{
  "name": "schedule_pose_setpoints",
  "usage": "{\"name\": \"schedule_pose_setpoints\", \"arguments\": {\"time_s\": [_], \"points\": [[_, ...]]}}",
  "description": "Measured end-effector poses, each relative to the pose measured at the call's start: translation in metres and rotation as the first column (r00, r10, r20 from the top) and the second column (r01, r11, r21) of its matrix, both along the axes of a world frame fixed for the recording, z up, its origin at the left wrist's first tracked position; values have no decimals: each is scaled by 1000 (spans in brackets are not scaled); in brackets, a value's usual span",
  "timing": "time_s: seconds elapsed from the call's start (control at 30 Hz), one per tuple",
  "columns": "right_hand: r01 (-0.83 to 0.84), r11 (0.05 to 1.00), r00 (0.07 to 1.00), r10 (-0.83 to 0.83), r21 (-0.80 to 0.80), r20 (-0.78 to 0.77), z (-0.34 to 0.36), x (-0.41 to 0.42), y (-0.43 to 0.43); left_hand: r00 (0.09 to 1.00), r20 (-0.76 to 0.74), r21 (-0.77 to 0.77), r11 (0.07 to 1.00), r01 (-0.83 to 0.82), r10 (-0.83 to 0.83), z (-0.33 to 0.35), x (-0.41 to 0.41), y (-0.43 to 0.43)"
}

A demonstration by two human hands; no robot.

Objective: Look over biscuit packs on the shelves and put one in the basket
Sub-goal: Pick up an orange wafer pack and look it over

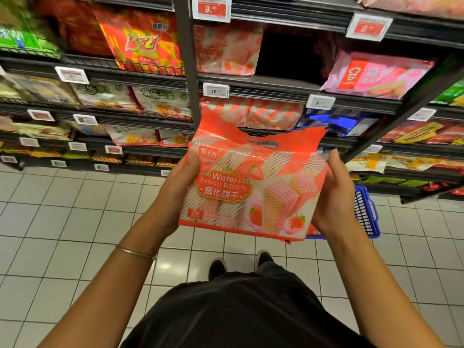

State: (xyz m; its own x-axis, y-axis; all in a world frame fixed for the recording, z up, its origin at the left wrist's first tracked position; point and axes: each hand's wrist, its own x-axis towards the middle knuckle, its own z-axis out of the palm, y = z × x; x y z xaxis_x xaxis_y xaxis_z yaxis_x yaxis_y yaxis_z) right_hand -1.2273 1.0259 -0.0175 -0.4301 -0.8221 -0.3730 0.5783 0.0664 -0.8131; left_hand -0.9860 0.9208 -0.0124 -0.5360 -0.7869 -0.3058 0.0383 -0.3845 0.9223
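The left hand (175, 189) holds the left edge of a pink-and-white striped plastic pack of strawberry wafer biscuits (251, 187). Its thumb lies on the front near the top corner, and the fingers are hidden behind. The right hand (334, 199) takes the right edge in the same manner, thumb on the side and fingers behind. Both hands are therefore closed around the pack. It is in the air in front of the person's body, printed face turned up, well apart from the shelving.

In my judgement the pack is light but bulky. The film looks soft and a little slippery, and the wafers inside will break easily. It is better to hold it by the two side edges, or by the red top flap (226, 131) with its carry slot, and not to squeeze the middle.

Just behind the pack's lower right corner a blue plastic shopping basket (365, 212) stands on the white tiled floor (75, 222), partly hidden. Farther away, the dark metal shelves (276, 84) carry many packs, and similar striped packs (251, 114) lie directly beyond.
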Motion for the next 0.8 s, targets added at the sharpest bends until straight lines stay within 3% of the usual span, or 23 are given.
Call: {"name": "schedule_pose_setpoints", "arguments": {"time_s": [0.13, 0.3, 0.43, 0.63, 0.8], "points": [[-45, 998, 997, 42, -37, -69, 7, -3, 0, 997, -78, 172, 985, -7, 20, -3, 7, -1], [-208, 975, 965, 192, -77, -177, 23, -11, -3, 987, -160, 158, 986, 45, -19, -7, 12, -1], [-346, 938, 895, 335, 18, -293, 30, -21, 2, 989, -144, 172, 985, 11, 14, -8, 15, -5], [-290, 940, 854, 339, 182, -394, 30, -22, -4, 994, -96, 192, 979, 74, -56, -9, 16, -3], [-128, 973, 938, 182, 191, -295, 29, -16, -9, 991, -118, 176, 982, 76, -56, -10, 13, -2]]}}
